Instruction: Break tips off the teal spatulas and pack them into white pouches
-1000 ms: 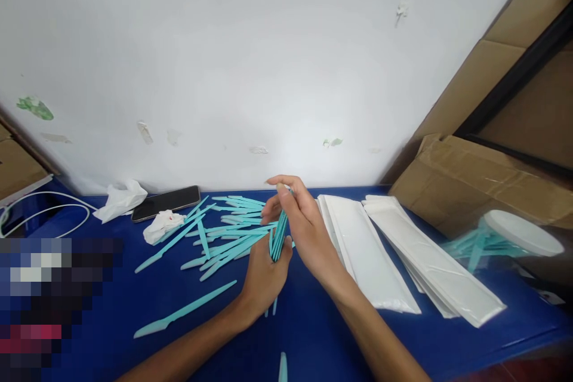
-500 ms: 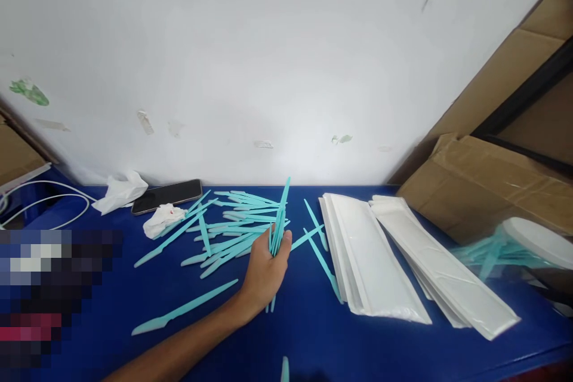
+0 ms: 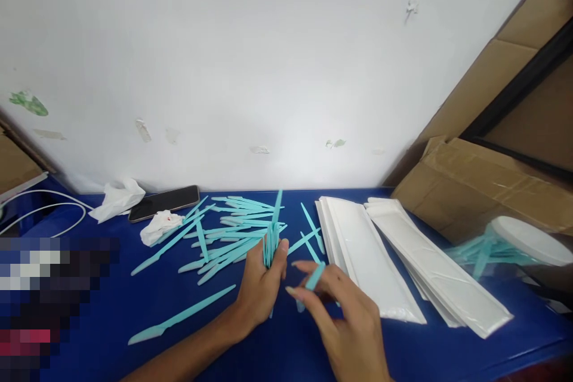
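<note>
1. The bundle of turquoise plastic knives is gripped in the left hand, fingers closed around it, above the middle of the blue table. One end rises free above the fist; between the bundle and the wall lies a narrow strip of tabletop.
2. The single turquoise knife sits between the thumb and fingers of the right hand, just right of the bundle; the thumb and forefinger tips stand apart.
3. Blue surface lies open in front of the left hand, toward the wearer.
4. The bundle's long axis runs near upright in view, its top leaning slightly right. The single knife slants, upper end right, lower end left.
5. The knives look slim and matte, with paler blades.
6. Left of the bundle, the loose knife pile fans out mostly sideways; nearer the wearer, a lone knife points its blade left.
7. Right of the hands lie two stacks of white padded sleeves, then a white-lidded clear container of knives beside a cardboard box.
8. At far left, a phone lies between crumpled tissues.
</note>
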The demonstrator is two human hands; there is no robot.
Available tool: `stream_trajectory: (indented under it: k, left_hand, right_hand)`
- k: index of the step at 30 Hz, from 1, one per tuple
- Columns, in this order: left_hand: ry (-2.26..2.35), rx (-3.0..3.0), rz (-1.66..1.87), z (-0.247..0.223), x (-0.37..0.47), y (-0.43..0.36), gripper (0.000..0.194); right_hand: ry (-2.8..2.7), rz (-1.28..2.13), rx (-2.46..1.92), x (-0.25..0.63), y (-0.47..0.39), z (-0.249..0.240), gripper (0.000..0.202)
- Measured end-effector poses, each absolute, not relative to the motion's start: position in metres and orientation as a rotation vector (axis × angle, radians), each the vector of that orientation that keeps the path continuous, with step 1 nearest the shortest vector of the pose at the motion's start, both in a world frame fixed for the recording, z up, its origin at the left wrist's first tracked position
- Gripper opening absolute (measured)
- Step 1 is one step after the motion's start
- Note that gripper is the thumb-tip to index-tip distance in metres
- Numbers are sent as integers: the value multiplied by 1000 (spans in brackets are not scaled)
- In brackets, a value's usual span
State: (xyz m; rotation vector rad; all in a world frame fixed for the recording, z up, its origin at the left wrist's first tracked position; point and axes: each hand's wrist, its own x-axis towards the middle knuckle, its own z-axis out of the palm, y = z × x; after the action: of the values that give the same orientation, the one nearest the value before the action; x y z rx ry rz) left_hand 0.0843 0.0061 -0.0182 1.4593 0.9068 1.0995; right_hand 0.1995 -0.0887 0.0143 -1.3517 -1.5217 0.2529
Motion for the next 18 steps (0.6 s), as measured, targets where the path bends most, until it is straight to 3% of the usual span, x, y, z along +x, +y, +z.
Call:
stream_trajectory:
  k: [6,18]
  left_hand:
    - [780,1495,1120,-16,77,1,31]
    - [725,1436,1015,-18,81,-7,24]
  right_hand:
    - [-1340,345,-1506,187,-68,18,11]
    - [-1455,273,-1640,195,-65,15,28]
